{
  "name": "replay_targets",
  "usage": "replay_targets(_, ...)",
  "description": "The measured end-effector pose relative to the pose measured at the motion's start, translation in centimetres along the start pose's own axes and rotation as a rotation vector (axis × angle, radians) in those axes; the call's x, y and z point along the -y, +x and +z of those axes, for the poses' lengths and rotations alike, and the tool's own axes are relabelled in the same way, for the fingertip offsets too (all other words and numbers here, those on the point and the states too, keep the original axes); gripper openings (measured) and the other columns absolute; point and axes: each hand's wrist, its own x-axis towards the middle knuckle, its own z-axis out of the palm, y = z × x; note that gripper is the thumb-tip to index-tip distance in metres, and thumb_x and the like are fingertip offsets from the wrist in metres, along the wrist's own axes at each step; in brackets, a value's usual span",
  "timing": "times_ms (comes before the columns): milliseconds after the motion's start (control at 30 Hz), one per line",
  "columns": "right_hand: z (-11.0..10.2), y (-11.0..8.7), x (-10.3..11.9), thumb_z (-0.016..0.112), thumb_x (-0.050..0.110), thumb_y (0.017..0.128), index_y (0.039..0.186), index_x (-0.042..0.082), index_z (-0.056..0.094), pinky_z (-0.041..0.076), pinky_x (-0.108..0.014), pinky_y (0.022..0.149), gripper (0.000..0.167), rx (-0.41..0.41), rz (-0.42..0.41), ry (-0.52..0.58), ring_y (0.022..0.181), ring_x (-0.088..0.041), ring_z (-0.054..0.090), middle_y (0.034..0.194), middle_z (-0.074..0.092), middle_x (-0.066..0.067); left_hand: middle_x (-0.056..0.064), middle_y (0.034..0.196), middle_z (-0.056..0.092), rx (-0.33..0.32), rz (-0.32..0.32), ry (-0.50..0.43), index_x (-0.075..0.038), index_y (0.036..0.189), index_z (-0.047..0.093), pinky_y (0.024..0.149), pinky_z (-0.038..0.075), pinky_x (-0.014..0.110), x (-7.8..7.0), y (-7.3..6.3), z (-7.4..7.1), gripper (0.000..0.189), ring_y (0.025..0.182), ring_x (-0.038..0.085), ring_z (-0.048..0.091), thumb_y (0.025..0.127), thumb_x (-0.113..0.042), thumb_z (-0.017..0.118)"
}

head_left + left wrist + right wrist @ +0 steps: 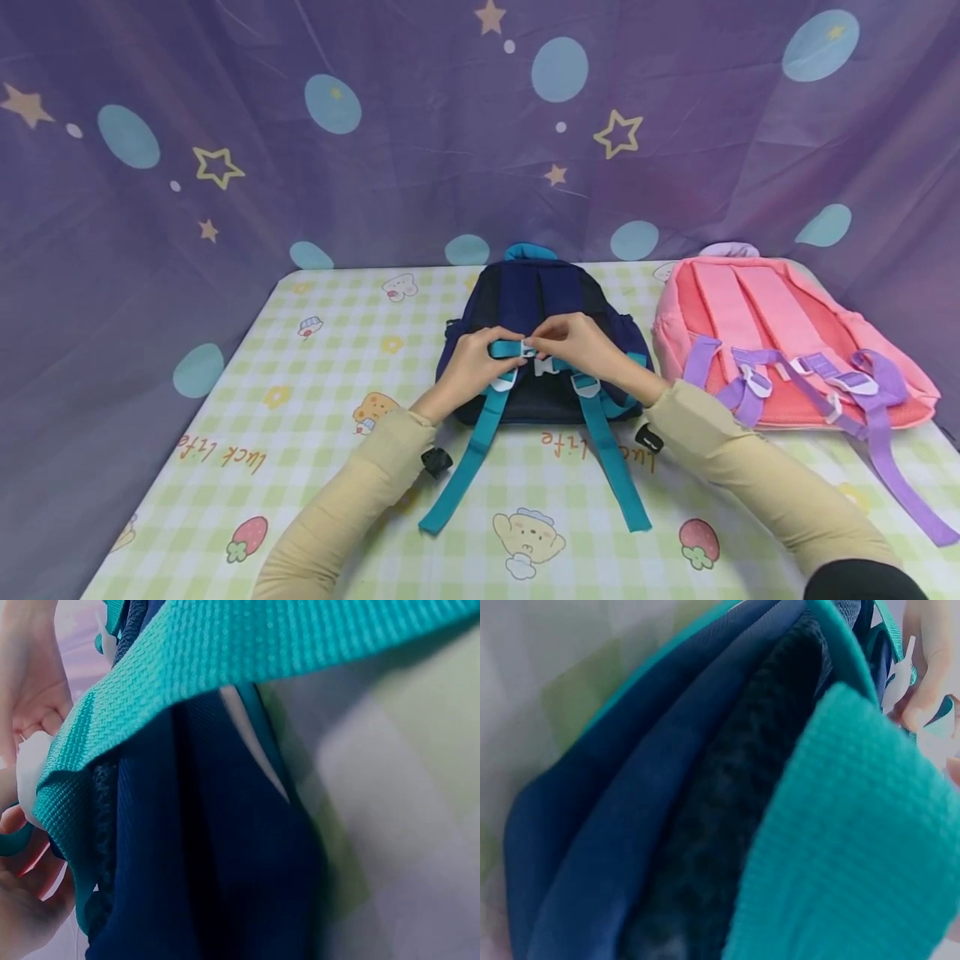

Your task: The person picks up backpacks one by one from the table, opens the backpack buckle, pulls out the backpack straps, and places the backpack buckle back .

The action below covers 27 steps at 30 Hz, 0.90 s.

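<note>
A navy backpack [517,292] lies with its shoulder-strap side up. My left hand [468,367] pinches a short teal strap [506,349] across the pack's middle. At that strap's end is a white plastic buckle [528,351], and the fingertips of my right hand [581,342] pinch it from the other side. Just below sits a second white buckle piece [545,367] on the right-hand teal strap. In the left wrist view, broad teal webbing [195,652] crosses in front of the navy fabric [150,847]. Teal webbing [855,840] also covers much of the right wrist view.
Two long teal strap ends [476,467] trail from the pack toward the front. To the right lies a pink backpack [750,292] with purple straps [885,458] and white buckles. A checked cloth [322,358] covers the table; a purple curtain [420,167] hangs behind it.
</note>
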Motion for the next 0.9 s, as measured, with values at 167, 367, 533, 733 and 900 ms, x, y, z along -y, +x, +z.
replay_targets(167, 0.26, 0.05, 0.28, 0.064, 0.014, 0.096, 0.100, -0.003, 0.071, 0.054, -0.048, 0.068, 0.020, -0.005, -0.016, -0.003, 0.077, -0.032, 0.067, 0.085, 0.070, -0.015, 0.017, 0.101, 0.068, -0.003, 0.010, 0.003, 0.002, 0.110, 0.069, 0.067, 0.053, 0.024, 0.02, -0.03, 0.05, 0.029, 0.079, 0.024, 0.067, 0.083, -0.005, 0.077)
replay_targets(367, 0.39, 0.11, 0.40, 0.063, 0.011, 0.096, 0.099, -0.004, 0.071, 0.053, -0.041, 0.065, 0.018, -0.010, -0.008, -0.015, 0.078, -0.032, 0.067, 0.087, 0.070, -0.014, 0.017, 0.101, 0.068, -0.012, 0.015, 0.004, 0.002, 0.109, 0.069, 0.069, 0.053, 0.025, 0.10, -0.11, 0.06, 0.029, 0.081, 0.025, 0.068, 0.083, -0.005, 0.077)
replay_targets(533, 0.43, 0.16, 0.47, 0.062, 0.009, 0.096, 0.100, -0.004, 0.070, 0.052, -0.037, 0.065, 0.017, -0.010, 0.006, -0.017, 0.080, -0.032, 0.066, 0.089, 0.070, -0.014, 0.015, 0.100, 0.068, -0.010, -0.002, 0.002, 0.000, 0.108, 0.068, 0.068, 0.053, 0.026, -0.05, -0.23, -0.05, 0.028, 0.080, 0.024, 0.067, 0.083, -0.007, 0.077)
replay_targets(733, 0.45, 0.14, 0.43, 0.061, 0.008, 0.096, 0.100, -0.004, 0.071, 0.051, -0.035, 0.065, 0.016, -0.017, 0.006, -0.029, 0.081, -0.033, 0.065, 0.089, 0.070, -0.014, 0.014, 0.098, 0.068, -0.021, -0.047, 0.010, -0.001, 0.103, 0.067, 0.063, 0.050, 0.025, -0.33, -0.22, -0.19, 0.021, 0.073, 0.021, 0.065, 0.088, -0.013, 0.074)
replay_targets(900, 0.47, 0.12, 0.38, 0.062, 0.007, 0.096, 0.099, -0.004, 0.071, 0.053, -0.036, 0.066, 0.015, -0.024, 0.001, -0.025, 0.082, -0.035, 0.065, 0.090, 0.070, -0.014, 0.013, 0.089, 0.069, -0.037, -0.048, 0.018, 0.001, 0.096, 0.067, 0.055, 0.043, 0.022, -0.34, -0.01, -0.15, 0.014, 0.061, 0.017, 0.059, 0.091, -0.011, 0.070)
